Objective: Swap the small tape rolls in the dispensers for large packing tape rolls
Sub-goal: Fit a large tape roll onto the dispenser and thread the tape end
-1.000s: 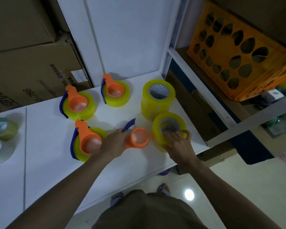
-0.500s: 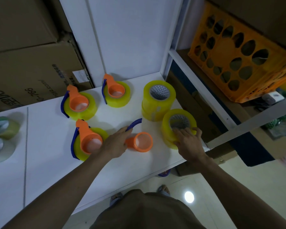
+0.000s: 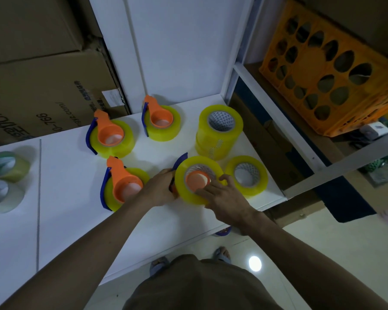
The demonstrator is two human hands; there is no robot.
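Head view is showing the right hand (image 3: 224,198) holding a roll (image 3: 196,179) directly over the dispenser hub (image 3: 197,180), the left hand (image 3: 159,190) gripping its handle.

A large yellow packing tape roll (image 3: 198,179) sits tilted over the orange hub of a blue-handled dispenser (image 3: 197,180) on the white table. Just right lies another flat yellow roll (image 3: 246,176); behind, two rolls stand stacked (image 3: 218,130). Three loaded orange dispensers (image 3: 111,136) (image 3: 160,121) (image 3: 123,186) lie to the left.
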